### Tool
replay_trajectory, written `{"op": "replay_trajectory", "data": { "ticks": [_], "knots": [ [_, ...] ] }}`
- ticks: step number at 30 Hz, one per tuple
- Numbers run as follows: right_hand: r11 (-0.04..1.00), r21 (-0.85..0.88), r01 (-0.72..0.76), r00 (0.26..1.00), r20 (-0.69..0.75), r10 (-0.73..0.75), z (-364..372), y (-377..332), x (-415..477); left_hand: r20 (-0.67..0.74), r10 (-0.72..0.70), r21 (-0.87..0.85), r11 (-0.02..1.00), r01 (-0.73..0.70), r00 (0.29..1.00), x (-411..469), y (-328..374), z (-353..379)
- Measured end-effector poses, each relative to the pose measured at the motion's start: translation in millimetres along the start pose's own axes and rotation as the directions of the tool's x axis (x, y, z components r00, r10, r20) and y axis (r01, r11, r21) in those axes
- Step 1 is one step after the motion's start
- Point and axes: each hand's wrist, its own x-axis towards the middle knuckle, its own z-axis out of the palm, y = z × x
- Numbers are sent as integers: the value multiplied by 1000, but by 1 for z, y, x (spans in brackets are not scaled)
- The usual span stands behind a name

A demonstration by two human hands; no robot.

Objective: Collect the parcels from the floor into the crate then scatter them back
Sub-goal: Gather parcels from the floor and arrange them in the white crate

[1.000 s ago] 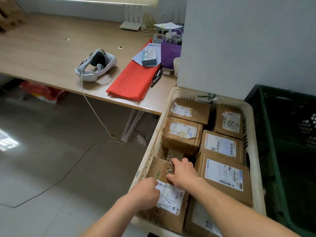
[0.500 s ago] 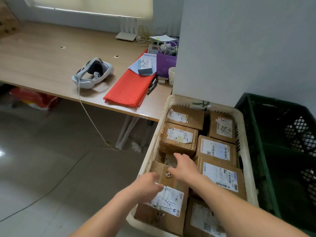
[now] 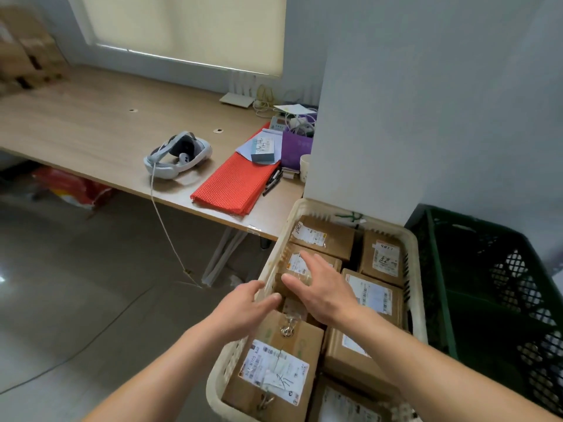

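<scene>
A cream plastic crate at lower right holds several brown cardboard parcels with white shipping labels. The nearest parcel lies at the crate's front left. Another parcel sits in the left middle of the crate. My right hand is spread with straight fingers over that middle parcel. My left hand reaches in over the crate's left wall, fingers extended toward the same parcel's near side. Neither hand grips anything. More parcels lie at the back and along the right.
A dark green crate stands right of the cream one. A wooden table at left carries a white headset, a red mesh sheet and a purple bag. A cable hangs to the grey floor. A white pillar rises behind.
Both hands let go of the nearest parcel and moved forward over the middle parcel, fingers opening. The view tilted up.
</scene>
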Motion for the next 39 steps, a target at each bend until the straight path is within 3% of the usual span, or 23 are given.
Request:
{"op": "replay_trajectory", "data": {
  "ticks": [4,9,14,21,32,39],
  "knots": [
    [990,-14,138,990,-19,-138,-19,-10,3,-158,-42,-23,999,39,987,-18,5,-16],
    [956,-50,289,957,55,-286,-30,-31,-5,-299,-98,-17,995,97,949,-47,4,-25],
    [875,-98,474,880,94,-466,-26,-54,-14,-462,-122,31,988,153,878,-87,-7,-29],
    [721,-99,686,726,156,-669,2,-110,-51,-671,-176,79,949,305,721,-180,-42,-29],
    [467,12,884,450,249,-858,86,-222,-168,-786,-428,-157,835,527,445,-380,-123,-10],
    [324,103,940,277,321,-906,140,-291,-291,-800,-548,-329,742,585,245,-536,-179,24]
  ]
}}
